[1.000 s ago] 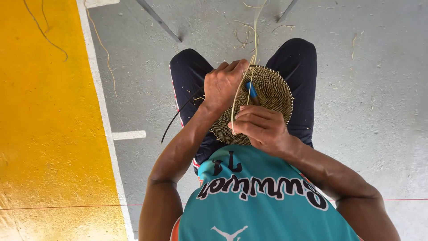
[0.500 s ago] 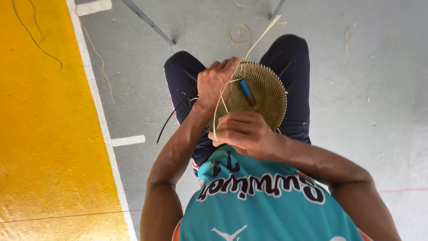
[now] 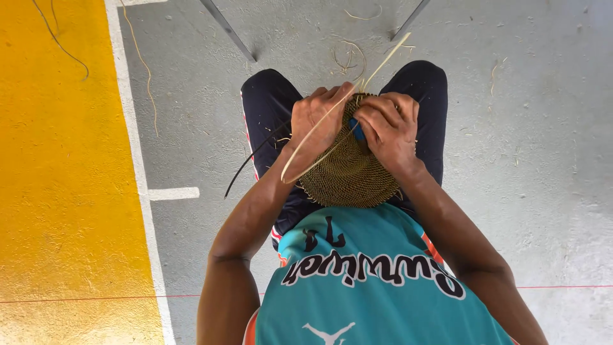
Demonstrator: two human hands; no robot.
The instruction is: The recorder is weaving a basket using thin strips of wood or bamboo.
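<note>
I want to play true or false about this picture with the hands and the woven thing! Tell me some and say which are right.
1. Both hands grip the top edge of the woven disc. True: the left hand and the right hand are both on it.
2. The disc lies flat on the floor. False: it rests over the person's lap, above the dark shorts.
3. A pale strand loops past the left hand. True.
4. The floor on the left is painted green. False: it is yellow, with a white line beside it.
5. The right hand holds scissors. False: only a small blue thing shows by its fingers.
</note>
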